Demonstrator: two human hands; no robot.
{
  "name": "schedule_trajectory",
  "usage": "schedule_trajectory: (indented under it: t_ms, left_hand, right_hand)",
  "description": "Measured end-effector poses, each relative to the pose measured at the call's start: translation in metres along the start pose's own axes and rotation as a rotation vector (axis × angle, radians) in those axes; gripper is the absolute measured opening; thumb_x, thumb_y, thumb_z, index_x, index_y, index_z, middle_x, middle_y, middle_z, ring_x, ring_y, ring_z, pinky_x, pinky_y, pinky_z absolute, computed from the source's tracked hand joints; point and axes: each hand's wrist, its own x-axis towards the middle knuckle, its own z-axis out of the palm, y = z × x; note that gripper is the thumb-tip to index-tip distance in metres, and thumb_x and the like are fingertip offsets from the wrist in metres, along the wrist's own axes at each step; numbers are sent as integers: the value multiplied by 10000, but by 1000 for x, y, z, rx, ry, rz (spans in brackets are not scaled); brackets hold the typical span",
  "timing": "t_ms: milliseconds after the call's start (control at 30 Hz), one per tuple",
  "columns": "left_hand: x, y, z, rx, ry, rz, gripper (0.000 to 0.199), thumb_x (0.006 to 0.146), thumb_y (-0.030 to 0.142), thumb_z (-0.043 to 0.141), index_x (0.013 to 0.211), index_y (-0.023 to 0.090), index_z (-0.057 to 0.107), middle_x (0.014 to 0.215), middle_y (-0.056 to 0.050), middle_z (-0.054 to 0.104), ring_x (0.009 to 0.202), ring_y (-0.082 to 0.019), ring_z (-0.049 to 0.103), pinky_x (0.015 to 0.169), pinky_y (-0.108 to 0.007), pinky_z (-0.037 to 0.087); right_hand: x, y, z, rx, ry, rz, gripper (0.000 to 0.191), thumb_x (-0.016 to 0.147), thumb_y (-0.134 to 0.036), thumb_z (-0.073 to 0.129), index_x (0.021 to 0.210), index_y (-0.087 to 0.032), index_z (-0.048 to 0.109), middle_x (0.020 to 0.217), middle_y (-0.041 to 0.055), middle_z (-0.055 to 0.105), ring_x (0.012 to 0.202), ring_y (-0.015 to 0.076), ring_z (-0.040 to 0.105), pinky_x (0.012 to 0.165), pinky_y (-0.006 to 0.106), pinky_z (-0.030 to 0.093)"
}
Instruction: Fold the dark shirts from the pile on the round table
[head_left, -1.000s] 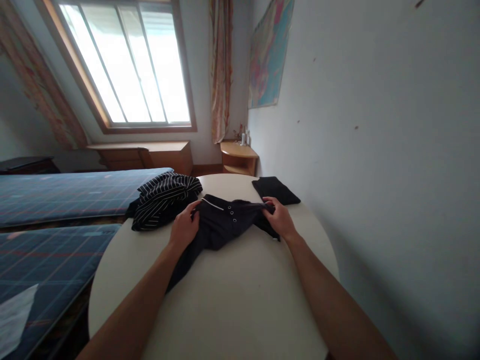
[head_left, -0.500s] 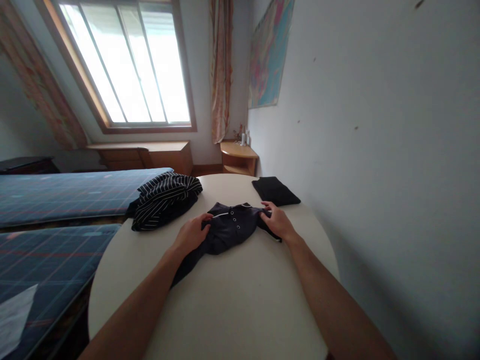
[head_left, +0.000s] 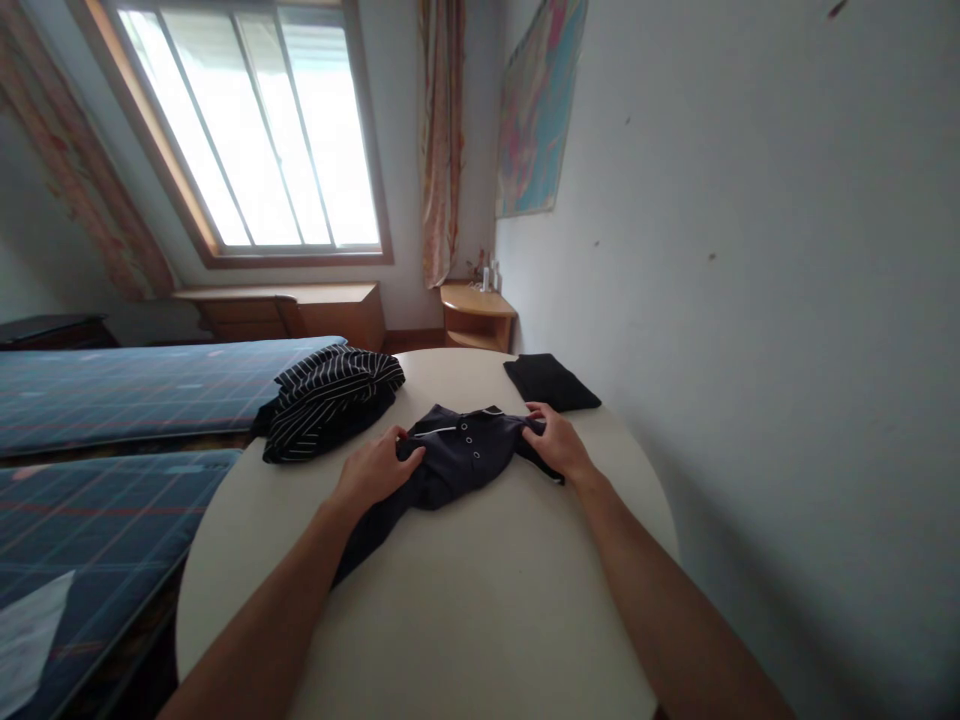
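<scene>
A dark navy shirt (head_left: 465, 458) with white trim at the collar and several ringed buttons lies bunched on the round table. My left hand (head_left: 379, 467) pinches its left shoulder, thumb and fingers closed on the cloth. One sleeve trails from there toward me, partly behind my left forearm. At the opposite shoulder, my right hand (head_left: 557, 440) grips the fabric between thumb and fingers. The other sleeve, edged in white, hangs down beside my right wrist.
The cream round table (head_left: 480, 610) carries a heap of black clothes with white stripes (head_left: 330, 400) at back left and a folded black garment (head_left: 553, 382) at back right. Beds with blue plaid mattresses (head_left: 112, 395) stand to the left, and a white wall (head_left: 750, 330) runs along the right.
My left hand has shifted slightly to the left along the shirt's shoulder, and the trailing sleeve has moved a little toward me. My right hand stays nearly in place.
</scene>
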Motion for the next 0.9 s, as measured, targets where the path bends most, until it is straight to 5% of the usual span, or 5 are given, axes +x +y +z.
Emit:
schedule_trajectory:
  t_ms: [233,567,900]
  left_hand:
    - [5,-3,0,-136,-28,64,287,823,234,562,1110,239,565,915,-36,718,848,-233,678,736,-302,473]
    - [11,-8,-7,-349,459,85,175,894,264,526,1006,222,654,995,-50,707,943,-226,662,882,-319,480]
    - [14,-13,-1,-347,430,58,179,887,245,543,1004,219,675,990,-54,719,938,-236,670,881,-335,487]
  right_hand:
    - [1,3,-1,-33,14,53,433,812,-250,656,1240,-187,623,1075,93,725,979,251,684,896,375,513]
    - [1,2,-2,-38,31,71,443,798,-159,641,1239,-192,623,1080,68,727,983,231,685,901,342,504]
    - [2,6,0,-23,51,59,394,821,-197,656,1214,-199,638,1041,62,734,957,228,694,865,338,518]
